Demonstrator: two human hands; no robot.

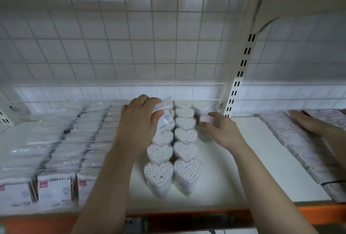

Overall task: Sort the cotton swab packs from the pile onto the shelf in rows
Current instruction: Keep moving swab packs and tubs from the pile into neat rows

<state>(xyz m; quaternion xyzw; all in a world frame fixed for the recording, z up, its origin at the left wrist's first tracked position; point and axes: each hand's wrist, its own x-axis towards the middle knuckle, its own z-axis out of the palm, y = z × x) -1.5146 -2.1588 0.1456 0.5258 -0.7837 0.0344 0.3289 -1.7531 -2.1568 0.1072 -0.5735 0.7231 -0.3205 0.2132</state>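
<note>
Heart-shaped cotton swab packs stand upright on the white shelf (pixel 262 158) in two rows running front to back, a left row (pixel 159 152) and a right row (pixel 185 134). My left hand (pixel 136 121) grips a tilted swab pack (pixel 165 119) over the far end of the left row. To the right of the right row, my right hand (pixel 222 130) holds a blurred swab pack (pixel 205 120) between thumb and fingers. One or two more packs (pixel 200 105) stand behind it at the back.
Flat bagged packs (pixel 56 149) fill the shelf's left side. Pinkish boxes (pixel 299 140) lie at the right, with another person's hand (pixel 309 123) resting on them. A wire grid (pixel 149 46) backs the shelf beside a slotted upright (pixel 237 76). An orange edge (pixel 187 217) fronts the shelf.
</note>
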